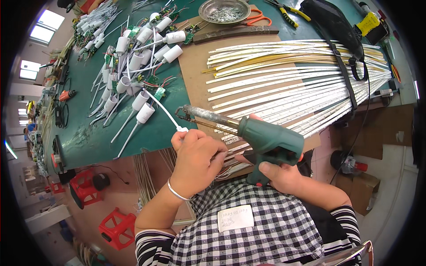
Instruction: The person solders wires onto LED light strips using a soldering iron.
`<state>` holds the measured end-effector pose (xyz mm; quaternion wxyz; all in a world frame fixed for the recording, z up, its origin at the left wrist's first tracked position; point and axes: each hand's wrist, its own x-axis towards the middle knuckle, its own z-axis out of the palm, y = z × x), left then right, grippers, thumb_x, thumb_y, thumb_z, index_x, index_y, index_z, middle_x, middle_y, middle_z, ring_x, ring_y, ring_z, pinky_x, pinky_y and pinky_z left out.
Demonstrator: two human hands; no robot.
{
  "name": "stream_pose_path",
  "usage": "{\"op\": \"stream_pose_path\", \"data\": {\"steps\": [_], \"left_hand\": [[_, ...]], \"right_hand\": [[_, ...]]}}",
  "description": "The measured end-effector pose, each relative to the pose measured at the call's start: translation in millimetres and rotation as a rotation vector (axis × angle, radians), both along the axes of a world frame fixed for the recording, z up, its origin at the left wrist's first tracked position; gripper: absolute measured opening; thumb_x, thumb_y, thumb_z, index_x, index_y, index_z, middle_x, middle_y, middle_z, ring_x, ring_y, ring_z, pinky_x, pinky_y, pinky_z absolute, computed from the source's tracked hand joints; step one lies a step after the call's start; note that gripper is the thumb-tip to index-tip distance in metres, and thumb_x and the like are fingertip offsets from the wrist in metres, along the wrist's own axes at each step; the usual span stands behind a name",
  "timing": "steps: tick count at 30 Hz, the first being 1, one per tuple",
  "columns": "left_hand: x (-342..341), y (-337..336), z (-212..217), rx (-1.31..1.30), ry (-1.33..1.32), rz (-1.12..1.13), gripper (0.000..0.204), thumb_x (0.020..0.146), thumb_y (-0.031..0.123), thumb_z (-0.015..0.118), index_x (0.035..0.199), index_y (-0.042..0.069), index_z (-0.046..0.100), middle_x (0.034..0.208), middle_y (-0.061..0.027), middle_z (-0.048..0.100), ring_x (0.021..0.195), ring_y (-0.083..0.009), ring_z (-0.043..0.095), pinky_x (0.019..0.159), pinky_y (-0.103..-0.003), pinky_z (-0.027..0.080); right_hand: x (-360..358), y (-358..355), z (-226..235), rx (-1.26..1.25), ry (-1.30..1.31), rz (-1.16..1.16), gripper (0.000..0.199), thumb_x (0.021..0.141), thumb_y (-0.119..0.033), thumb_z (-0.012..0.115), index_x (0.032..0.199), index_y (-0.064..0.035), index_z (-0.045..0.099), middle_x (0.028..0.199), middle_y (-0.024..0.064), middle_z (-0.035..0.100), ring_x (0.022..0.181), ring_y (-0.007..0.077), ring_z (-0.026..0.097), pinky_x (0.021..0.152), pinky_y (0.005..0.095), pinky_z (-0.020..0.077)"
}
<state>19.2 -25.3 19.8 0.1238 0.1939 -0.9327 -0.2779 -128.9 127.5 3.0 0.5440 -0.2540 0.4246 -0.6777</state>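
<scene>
My right hand (279,176) is wrapped round the grip of a dark green soldering gun (270,137). Its metal barrel points up and left, and the tip (184,113) is above my left hand. With thumb and fingers pinched together, my left hand (197,155) grips the near end of a white cable (165,108). That cable runs back toward a small green circuit board (159,93) beside the white lamp sockets (144,114). Long white LED strips (266,91) fan out to the right, some of their near ends passing behind the gun and my hands.
A metal dish (224,11) of solder scraps stands at the back near orange-handled scissors (257,17). Yellow-handled pliers (288,17) lie farther right. A dark bar (235,34) sits across the brown board (194,73). Red stools (117,228) are on the floor at left.
</scene>
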Motion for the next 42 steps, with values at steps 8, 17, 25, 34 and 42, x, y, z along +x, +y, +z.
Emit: {"op": "stream_pose_path", "data": {"steps": [8, 17, 25, 34, 42], "left_hand": [[-6.5, -4.6, -2.9, -0.047, -0.118, -0.003, 0.007, 0.071, 0.013, 0.069, 0.077, 0.015, 0.066, 0.072, 0.0053, 0.06, 0.082, -0.0181, 0.049, 0.086, -0.041, 0.026], [-8.7, -17.6, -2.4, -0.103, -0.132, -0.029, 0.002, 0.073, 0.014, 0.066, 0.074, 0.014, 0.064, 0.071, 0.0045, 0.06, 0.085, -0.0193, 0.049, 0.088, -0.045, 0.026], [-16.6, -22.6, -2.6, -0.104, -0.144, -0.081, 0.002, 0.07, 0.016, 0.066, 0.071, 0.014, 0.065, 0.068, 0.0054, 0.058, 0.086, -0.0189, 0.048, 0.088, -0.045, 0.024], [-20.3, -28.8, -1.1, -0.111, -0.206, -0.125, 0.004, 0.071, 0.017, 0.066, 0.068, 0.014, 0.065, 0.067, 0.0042, 0.059, 0.085, -0.0178, 0.049, 0.087, -0.044, 0.025], [-23.4, -31.8, -0.2, -0.129, -0.255, -0.161, 0.003, 0.071, 0.015, 0.065, 0.068, 0.014, 0.065, 0.066, 0.0043, 0.059, 0.083, -0.0173, 0.048, 0.087, -0.043, 0.026]], "right_hand": [[-17.1, 29.9, 11.3, 0.14, -0.164, -0.046, 0.074, 0.081, 0.003, 0.053, 0.147, -0.004, 0.02, 0.143, 0.0124, 0.037, 0.122, 0.0224, 0.05, 0.096, 0.0389, 0.0507], [-47.6, 91.7, 4.3, 0.185, 0.49, 0.071, 0.05, 0.081, -0.013, 0.063, 0.127, 0.0033, 0.049, 0.111, 0.0127, 0.061, 0.091, 0.0175, 0.064, 0.079, 0.0309, 0.0517], [-35.5, 101.0, -12.3, 0.206, 0.938, -0.019, 0.042, 0.08, -0.031, 0.061, 0.108, 0.0003, 0.058, 0.077, 0.0071, 0.065, 0.074, 0.0173, 0.065, 0.068, 0.0309, 0.0521], [-37.7, 100.1, -17.9, 0.171, 1.073, 0.104, 0.041, 0.076, -0.014, 0.071, 0.112, -0.0001, 0.056, 0.105, 0.01, 0.066, 0.093, 0.0234, 0.065, 0.084, 0.0312, 0.0517], [-41.3, 96.8, -17.2, 0.185, 1.084, 0.138, 0.047, 0.073, -0.015, 0.072, 0.113, 0.0011, 0.055, 0.103, 0.0129, 0.066, 0.09, 0.0239, 0.066, 0.081, 0.0311, 0.052]]}}
